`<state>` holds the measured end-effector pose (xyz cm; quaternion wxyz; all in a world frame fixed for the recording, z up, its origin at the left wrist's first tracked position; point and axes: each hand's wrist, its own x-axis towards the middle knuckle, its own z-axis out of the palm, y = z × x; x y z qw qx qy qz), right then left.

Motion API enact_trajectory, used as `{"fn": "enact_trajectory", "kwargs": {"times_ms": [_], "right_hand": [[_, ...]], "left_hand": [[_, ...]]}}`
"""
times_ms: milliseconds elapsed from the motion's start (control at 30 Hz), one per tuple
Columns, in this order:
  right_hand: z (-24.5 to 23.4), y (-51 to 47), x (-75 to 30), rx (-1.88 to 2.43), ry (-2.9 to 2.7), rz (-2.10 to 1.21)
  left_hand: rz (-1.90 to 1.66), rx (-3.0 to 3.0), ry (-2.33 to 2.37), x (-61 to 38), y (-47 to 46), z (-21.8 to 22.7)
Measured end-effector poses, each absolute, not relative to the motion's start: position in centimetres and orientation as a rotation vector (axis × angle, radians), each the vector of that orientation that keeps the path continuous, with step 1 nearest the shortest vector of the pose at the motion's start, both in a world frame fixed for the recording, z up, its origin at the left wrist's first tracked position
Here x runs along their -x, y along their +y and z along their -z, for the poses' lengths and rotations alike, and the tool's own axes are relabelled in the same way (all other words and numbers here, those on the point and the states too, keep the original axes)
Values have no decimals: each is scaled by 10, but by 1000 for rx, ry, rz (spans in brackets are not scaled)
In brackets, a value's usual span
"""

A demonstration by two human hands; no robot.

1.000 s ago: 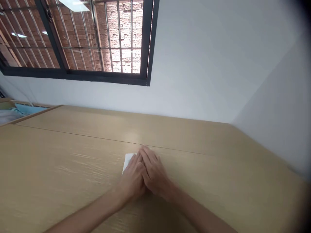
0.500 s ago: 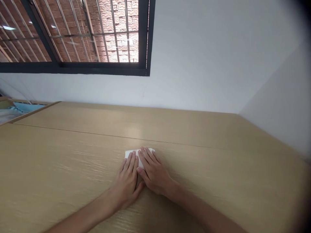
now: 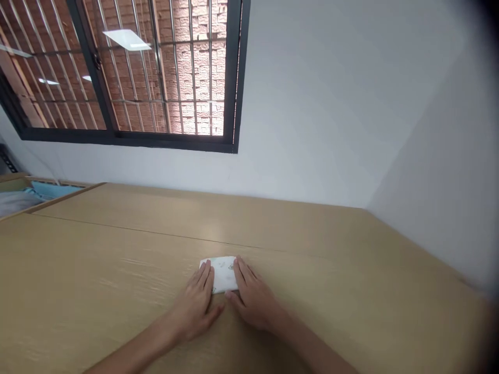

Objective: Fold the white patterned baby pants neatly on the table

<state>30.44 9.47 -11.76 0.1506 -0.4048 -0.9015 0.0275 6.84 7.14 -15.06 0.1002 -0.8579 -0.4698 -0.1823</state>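
Note:
A small white folded cloth or paper with a faint printed pattern lies flat on the light wood-coloured board. My left hand rests on its left edge, fingers stretched out and thumb spread to the side. On the right edge lie the fingers of my right hand, also stretched flat, with the thumb near the lower corner. The middle of the white piece shows between the two hands; its side edges are partly hidden under the fingers.
A thin seam crosses the board. Behind it rises a white wall with a dark-framed barred window. At the far left, a wood-edged compartment holds light blue fabric.
My hands have moved apart sideways, so more of the white piece shows between them. The camera view has tilted up, with more of the window visible.

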Motion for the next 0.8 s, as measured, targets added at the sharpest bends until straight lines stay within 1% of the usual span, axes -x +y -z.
{"fn": "enact_trajectory", "kwargs": {"times_ms": [133,333,567,667,733,800], "right_hand": [[109,87,-303,1111,-2564,-22],[98,92,-300,1021,-2584,-83],[101,117,-290,1025,-2500,-52],[81,114,-289,1064,-2281,-229],[55,106,-293,1055,-2089,-461],[24,98,-301,965,-1988,-731]], "left_hand": [[506,2530,-1389,-69,77,147],[467,2622,-1304,-69,84,130],[530,2618,-1416,-68,84,115],[632,2614,-1416,-75,70,93],[719,2585,-1436,-80,54,72],[890,2579,-1525,-85,38,52]]}}
